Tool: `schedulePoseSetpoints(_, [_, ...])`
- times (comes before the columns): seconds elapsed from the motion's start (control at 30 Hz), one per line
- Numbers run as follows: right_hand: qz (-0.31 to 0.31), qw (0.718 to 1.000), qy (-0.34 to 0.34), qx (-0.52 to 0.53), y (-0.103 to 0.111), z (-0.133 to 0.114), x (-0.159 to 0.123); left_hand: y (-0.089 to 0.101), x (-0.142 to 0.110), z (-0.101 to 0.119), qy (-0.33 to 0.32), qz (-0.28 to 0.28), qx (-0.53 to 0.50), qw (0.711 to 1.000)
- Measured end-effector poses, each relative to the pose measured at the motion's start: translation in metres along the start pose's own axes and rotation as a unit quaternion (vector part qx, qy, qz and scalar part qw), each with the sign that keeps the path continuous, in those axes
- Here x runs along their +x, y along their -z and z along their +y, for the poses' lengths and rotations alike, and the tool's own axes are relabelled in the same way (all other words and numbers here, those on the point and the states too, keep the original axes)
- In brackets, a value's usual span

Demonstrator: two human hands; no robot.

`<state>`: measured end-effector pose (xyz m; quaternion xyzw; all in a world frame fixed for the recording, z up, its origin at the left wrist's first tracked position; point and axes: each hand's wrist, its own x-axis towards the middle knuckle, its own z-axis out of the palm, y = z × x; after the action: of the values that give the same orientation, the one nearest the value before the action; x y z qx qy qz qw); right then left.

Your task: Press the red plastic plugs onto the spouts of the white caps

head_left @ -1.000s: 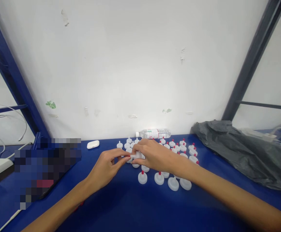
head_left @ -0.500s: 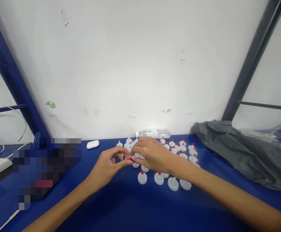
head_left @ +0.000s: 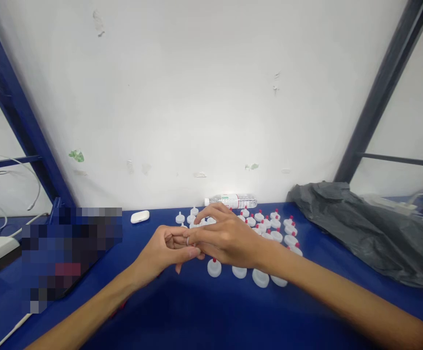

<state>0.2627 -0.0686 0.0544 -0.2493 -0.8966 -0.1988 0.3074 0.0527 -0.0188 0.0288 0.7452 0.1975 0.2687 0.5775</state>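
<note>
My left hand [head_left: 165, 249] and my right hand [head_left: 228, 236] meet over the blue tabletop, fingers curled together. Between their fingertips shows a sliver of a white plastic nozzle cap [head_left: 188, 240]; the fingers hide most of it. Behind and to the right stand several white nozzle caps with red tips, among them one at the front [head_left: 214, 268]. Farther back on the left are white nozzle caps with bare spouts, such as the leftmost one [head_left: 179, 218]. My right hand and forearm cover part of the group.
A clear water bottle [head_left: 233, 201] lies against the wall. A white earphone case [head_left: 140, 217] is at the back left, near a blurred-out dark object [head_left: 76, 253]. Grey plastic sheeting [head_left: 364, 233] covers the right side. Small red bits [head_left: 123, 305] peek out by my left forearm.
The red tip that showed between my fingertips is now hidden. My right hand has shifted slightly lower and its fingers overlap my left hand's more. The caps on the table stay put.
</note>
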Motion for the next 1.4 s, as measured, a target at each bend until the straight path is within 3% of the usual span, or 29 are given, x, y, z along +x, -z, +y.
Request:
schedulePoseSetpoints(0.17, [0.036,0.999,0.031,-0.002,-0.001,-0.002,0.001,0.000,-0.001,0.003,0.003,0.016,0.030,0.999])
schedulePoseSetpoints(0.37, [-0.006,1.000,0.002,0.004,0.002,0.005,0.003,0.004,0.001,0.007,0.004,0.018,0.057,0.998])
schedulePoseSetpoints(0.5, [-0.026,0.996,-0.081,-0.024,0.008,0.020,0.001,0.017,0.004,0.005,-0.002,0.104,0.082,0.991])
schedulePoseSetpoints(0.63, [-0.111,0.977,-0.172,-0.054,0.017,0.038,-0.001,0.037,0.005,0.004,-0.004,0.236,0.195,0.952])
schedulePoseSetpoints(0.73, [-0.177,0.956,-0.221,-0.073,0.020,0.047,-0.005,0.048,0.005,0.007,-0.004,0.266,0.205,0.942])
schedulePoseSetpoints(1.0, [-0.246,0.932,-0.262,-0.039,0.005,0.057,-0.018,0.050,0.005,0.013,0.035,0.217,0.158,0.963])
schedulePoseSetpoints(1.17, [-0.260,0.929,-0.264,-0.025,-0.002,0.059,-0.020,0.056,0.004,0.013,0.062,0.175,0.253,0.949])
schedulePoseSetpoints(1.3, [-0.271,0.927,-0.260,-0.017,-0.006,0.060,-0.020,0.071,0.004,0.009,0.096,0.062,0.407,0.906])
schedulePoseSetpoints(1.4, [-0.277,0.926,-0.256,-0.016,-0.006,0.060,-0.021,0.082,0.003,0.006,0.129,-0.033,0.435,0.891])
